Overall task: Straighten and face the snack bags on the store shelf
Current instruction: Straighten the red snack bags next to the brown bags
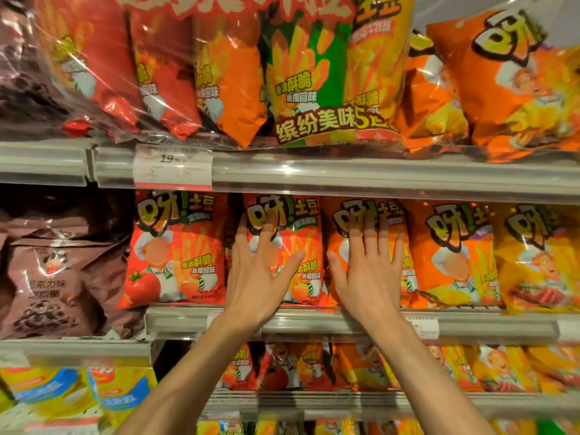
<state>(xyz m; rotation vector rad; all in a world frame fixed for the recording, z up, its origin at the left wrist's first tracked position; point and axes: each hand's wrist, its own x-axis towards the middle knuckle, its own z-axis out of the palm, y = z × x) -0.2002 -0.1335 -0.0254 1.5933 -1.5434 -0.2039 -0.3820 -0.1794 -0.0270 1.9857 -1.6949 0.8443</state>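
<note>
the left hand point(260, 274) is laid flat, fingers straight and spread, against a red foil snack bag with a tomato chef print point(292, 246) on the middle grey shelf point(345, 321). the right hand point(370, 274) is pressed likewise, fingers straight, on the neighbouring orange foil snack bag point(357, 221). both bags are stood upright, side by side.

Middle shelf point(314, 321): five upright snack bags in a row, faces forward. The left hand point(257, 277) lies flat on the second bag point(301, 246), its fingers point(241, 233) reaching over that bag's left edge; the right hand point(370, 277) lies flat on the third bag point(339, 221), just beside it. First bag point(175, 252) stands to the left, cookie bags point(56, 284) farther left. Multipacks point(329, 73) stand on the upper shelf point(345, 174); a price tag point(172, 167) sits on its rail. More bags point(314, 365) stand on the lower shelf.
</note>
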